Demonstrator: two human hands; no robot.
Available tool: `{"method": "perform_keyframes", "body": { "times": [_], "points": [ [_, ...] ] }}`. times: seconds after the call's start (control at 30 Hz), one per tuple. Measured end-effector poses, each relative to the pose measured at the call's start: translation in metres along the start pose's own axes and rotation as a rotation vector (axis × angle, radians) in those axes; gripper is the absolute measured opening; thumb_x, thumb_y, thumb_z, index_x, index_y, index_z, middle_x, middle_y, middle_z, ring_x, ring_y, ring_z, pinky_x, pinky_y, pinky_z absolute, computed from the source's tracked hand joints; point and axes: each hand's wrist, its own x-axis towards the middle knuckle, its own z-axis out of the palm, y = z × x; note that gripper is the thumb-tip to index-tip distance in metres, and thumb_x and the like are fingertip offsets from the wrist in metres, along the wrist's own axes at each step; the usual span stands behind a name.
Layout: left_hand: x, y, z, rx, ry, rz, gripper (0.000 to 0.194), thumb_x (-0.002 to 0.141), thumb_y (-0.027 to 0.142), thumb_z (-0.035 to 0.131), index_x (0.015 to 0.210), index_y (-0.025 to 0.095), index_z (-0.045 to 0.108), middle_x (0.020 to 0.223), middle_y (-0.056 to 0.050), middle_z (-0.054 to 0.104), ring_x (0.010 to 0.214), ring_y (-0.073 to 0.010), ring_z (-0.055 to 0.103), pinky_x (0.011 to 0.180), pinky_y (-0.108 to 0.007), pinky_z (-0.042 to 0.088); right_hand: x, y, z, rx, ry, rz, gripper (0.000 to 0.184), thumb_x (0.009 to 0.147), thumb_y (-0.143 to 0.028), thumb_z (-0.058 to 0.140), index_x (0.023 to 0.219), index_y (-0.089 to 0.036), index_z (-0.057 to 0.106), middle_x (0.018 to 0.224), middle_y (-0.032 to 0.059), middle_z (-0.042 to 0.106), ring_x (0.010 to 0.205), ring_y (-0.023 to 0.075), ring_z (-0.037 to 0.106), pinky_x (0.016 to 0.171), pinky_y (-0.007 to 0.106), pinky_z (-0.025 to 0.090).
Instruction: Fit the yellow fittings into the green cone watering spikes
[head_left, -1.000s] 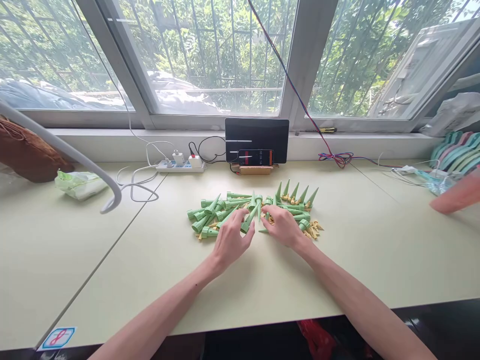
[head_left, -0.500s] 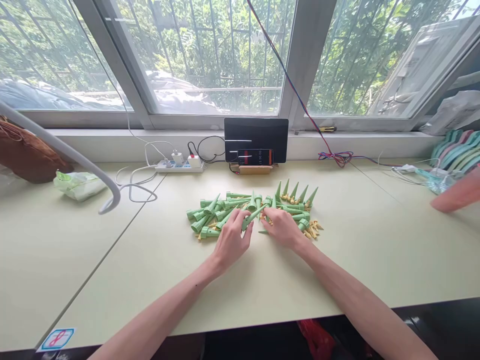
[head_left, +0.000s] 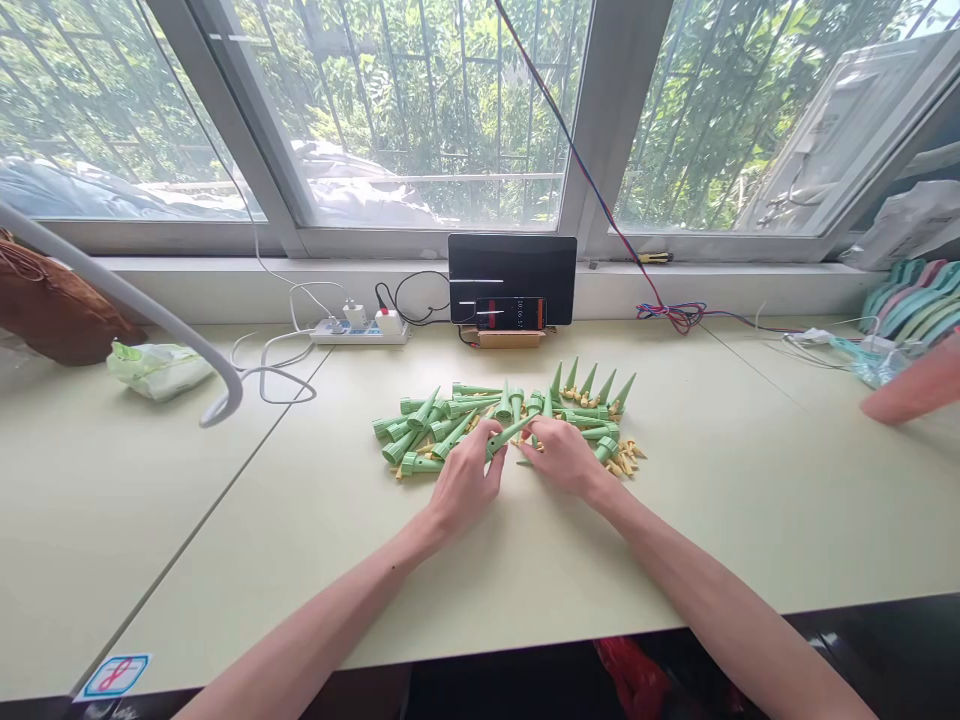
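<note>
My left hand (head_left: 466, 478) is closed around a green plastic watering spike (head_left: 507, 436), its pointed end slanting up to the right. My right hand (head_left: 564, 456) is just right of that tip, fingers bent together; what they hold, if anything, is hidden. Beneath and behind both hands lies a pile of green spikes (head_left: 409, 440), mixed with small yellow pointed pieces (head_left: 624, 462). Several spikes (head_left: 589, 382) stand point-up in a row at the back right of the pile, with yellow pieces at their bases.
A phone (head_left: 511, 313) showing a timer leans against a dark tablet (head_left: 513, 265) behind the pile. Left of it are a power strip (head_left: 360, 330) and white cables. A white curved tube (head_left: 225, 395) reaches in from the left. Bundled red-blue wire (head_left: 679, 318) lies at the back right.
The fingers of my right hand have shifted slightly by the spike's tip, and the held spike has turned a little. The pile and the standing row look unchanged.
</note>
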Motion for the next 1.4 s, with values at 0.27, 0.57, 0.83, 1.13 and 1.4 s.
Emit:
{"method": "perform_keyframes", "body": {
  "times": [0.27, 0.57, 0.83, 1.13, 1.4],
  "points": [
    [0.0006, 0.0006, -0.0002, -0.011, 0.034, -0.059, 0.027, 0.096, 0.031, 0.046, 0.120, 0.019, 0.051, 0.105, -0.009, 0.064, 0.077, -0.0176, 0.063, 0.069, -0.030, 0.049, -0.0015, -0.0001, 0.0004, 0.063, 0.001, -0.030, 0.022, 0.088, -0.015, 0.057, 0.108, -0.020, 0.064, 0.097, 0.0030, 0.071, 0.082, 0.0168, 0.065, 0.070, 0.027, 0.043],
    [0.0009, -0.0013, 0.0015, -0.055, 0.000, -0.037, 0.042, 0.100, 0.024, 0.034, 0.141, 0.018, 0.036, 0.130, -0.014, 0.056, 0.125, -0.0241, 0.052, 0.099, -0.039, 0.046, -0.0016, 0.0004, 0.0000, 0.039, -0.019, -0.048, 0.018, 0.088, -0.013, 0.058, 0.103, -0.021, 0.063, 0.095, 0.0024, 0.069, 0.080, 0.0155, 0.062, 0.068, 0.026, 0.041],
    [0.0002, 0.0008, 0.0023, -0.090, -0.017, -0.066, 0.047, 0.099, 0.028, 0.040, 0.145, 0.022, 0.032, 0.133, -0.014, 0.052, 0.124, -0.0250, 0.051, 0.098, -0.040, 0.047, -0.0016, -0.0003, 0.0002, 0.024, -0.030, -0.060, 0.018, 0.089, -0.014, 0.058, 0.105, -0.021, 0.062, 0.094, 0.0026, 0.069, 0.080, 0.0156, 0.063, 0.067, 0.025, 0.040],
    [0.0009, 0.0002, 0.0027, -0.106, 0.028, -0.062, 0.045, 0.096, 0.026, 0.048, 0.140, 0.022, 0.040, 0.125, -0.012, 0.055, 0.114, -0.0234, 0.056, 0.085, -0.035, 0.052, -0.0014, 0.0011, 0.0018, 0.038, -0.024, -0.089, 0.021, 0.089, -0.013, 0.058, 0.107, -0.021, 0.062, 0.093, 0.0025, 0.069, 0.081, 0.0161, 0.064, 0.067, 0.025, 0.040],
    [0.0003, 0.0021, 0.0019, -0.132, 0.033, -0.110, 0.035, 0.095, 0.027, 0.050, 0.128, 0.020, 0.045, 0.112, -0.010, 0.057, 0.074, -0.0136, 0.060, 0.065, -0.028, 0.051, -0.0029, -0.0020, -0.0021, -0.005, -0.028, -0.045, 0.019, 0.087, -0.015, 0.060, 0.104, -0.023, 0.063, 0.091, 0.0013, 0.068, 0.077, 0.0152, 0.062, 0.062, 0.024, 0.037]
  ]
}}
